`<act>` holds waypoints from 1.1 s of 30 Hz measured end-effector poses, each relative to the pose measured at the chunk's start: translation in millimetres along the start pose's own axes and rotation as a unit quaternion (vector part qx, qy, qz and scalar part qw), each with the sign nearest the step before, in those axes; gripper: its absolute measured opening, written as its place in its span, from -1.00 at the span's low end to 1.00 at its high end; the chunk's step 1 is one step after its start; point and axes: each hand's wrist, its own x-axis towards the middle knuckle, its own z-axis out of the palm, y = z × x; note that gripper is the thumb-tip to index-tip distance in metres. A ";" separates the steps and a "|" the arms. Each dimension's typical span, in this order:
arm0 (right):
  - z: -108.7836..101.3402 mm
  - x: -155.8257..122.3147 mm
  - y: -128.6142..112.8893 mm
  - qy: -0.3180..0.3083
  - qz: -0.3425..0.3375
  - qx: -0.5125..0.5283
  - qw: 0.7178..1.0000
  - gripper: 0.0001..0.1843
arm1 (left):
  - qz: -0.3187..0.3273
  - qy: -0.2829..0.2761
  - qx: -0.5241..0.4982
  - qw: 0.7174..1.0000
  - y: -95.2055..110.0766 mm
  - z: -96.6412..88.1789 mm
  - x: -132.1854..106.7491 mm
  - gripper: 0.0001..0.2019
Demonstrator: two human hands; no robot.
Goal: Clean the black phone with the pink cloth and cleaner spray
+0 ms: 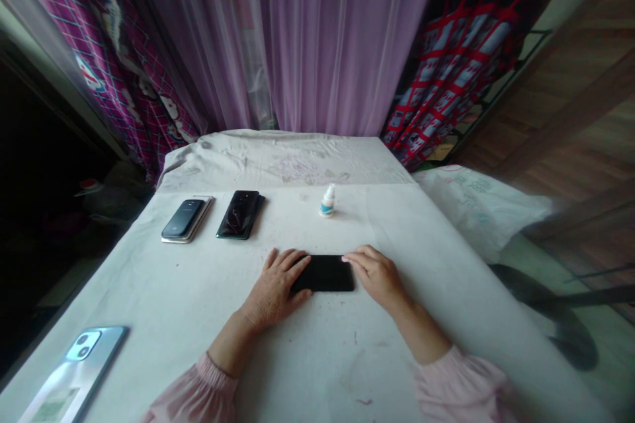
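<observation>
A black phone point(326, 273) lies flat on the white table point(208, 317) in front of me. My left hand point(276, 289) lies over its left end with the fingers stretched and spread, touching it. My right hand point(376, 273) rests at its right end, fingers curled loosely, fingertips on the phone's upper right edge. Neither hand lifts the phone.
Farther back on the left lie a dark phone stacked on a silver one point(185, 219) and a black phone point(241, 213). A small white dropper bottle point(327, 201) stands behind the hands. A light blue phone point(74, 370) lies at the near left edge. Purple curtains hang behind the table.
</observation>
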 end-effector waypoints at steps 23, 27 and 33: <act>1.0 -2.8 -3.7 0.006 0.015 -0.044 0.999 -0.73 | 0.003 0.000 -0.001 1.000 -0.4 -0.4 1.2 -0.43; -7.7 -23.2 -14.5 -0.015 0.005 -0.044 0.999 -0.73 | 0.002 0.004 -0.001 1.000 0.3 -0.1 1.6 -0.43; -17.3 -42.2 -26.3 -0.036 -0.007 -0.059 0.998 -0.72 | 0.007 0.012 0.001 1.000 -0.1 1.0 0.8 -0.43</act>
